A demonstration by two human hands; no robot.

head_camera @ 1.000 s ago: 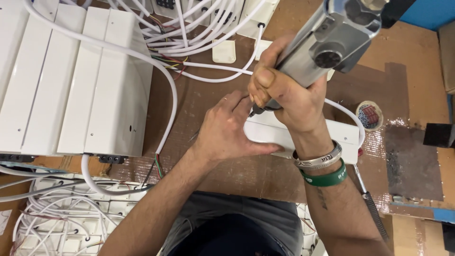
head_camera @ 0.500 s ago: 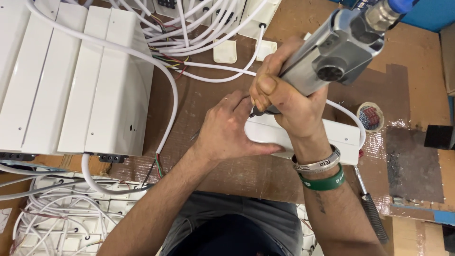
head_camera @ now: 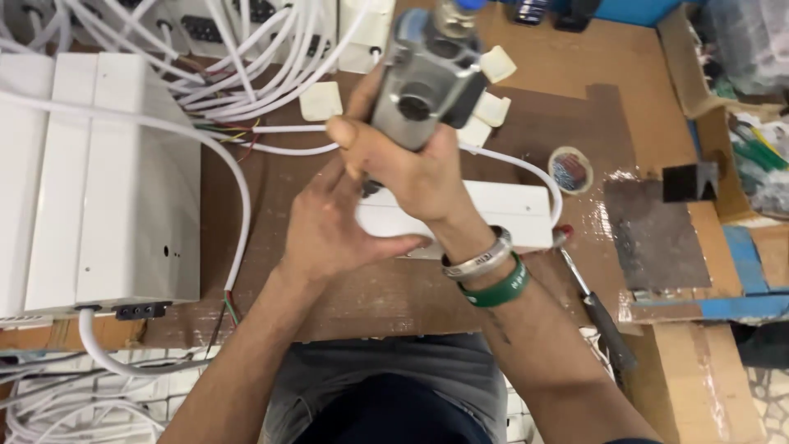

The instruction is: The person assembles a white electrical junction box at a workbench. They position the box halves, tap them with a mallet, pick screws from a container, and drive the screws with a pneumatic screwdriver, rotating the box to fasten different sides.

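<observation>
The right hand [head_camera: 411, 168] grips a grey power screwdriver [head_camera: 427, 78], fingers wrapped tightly around the lower part of its body; the tool points down toward a white plastic box [head_camera: 501, 210], and its tip is hidden behind the hand. Two bands, one silver and one green, sit on that wrist. The left hand [head_camera: 329, 230] rests against the near-left end of the white plastic box, fingers loosely curled and the thumb stretched along the box's near edge, holding it steady; the palm is partly open rather than closed around anything.

The white plastic box lies flat on a brown cardboard-covered workbench [head_camera: 386, 296], right under both hands. A white cable [head_camera: 526, 168] curves from behind the box around its right end. Just right of the box and a little behind it lies a small roll of tape [head_camera: 570, 169]. At the box's near-right corner a hand screwdriver [head_camera: 596, 304] lies with its red-tipped end close to the box and its dark shaft running toward the person. Behind the box, small white square covers [head_camera: 320, 100] sit near a bundle of white cables [head_camera: 246, 57]. Well to the left of the box stands a large white metal enclosure [head_camera: 99, 181], with a white cable looping along its right side.
</observation>
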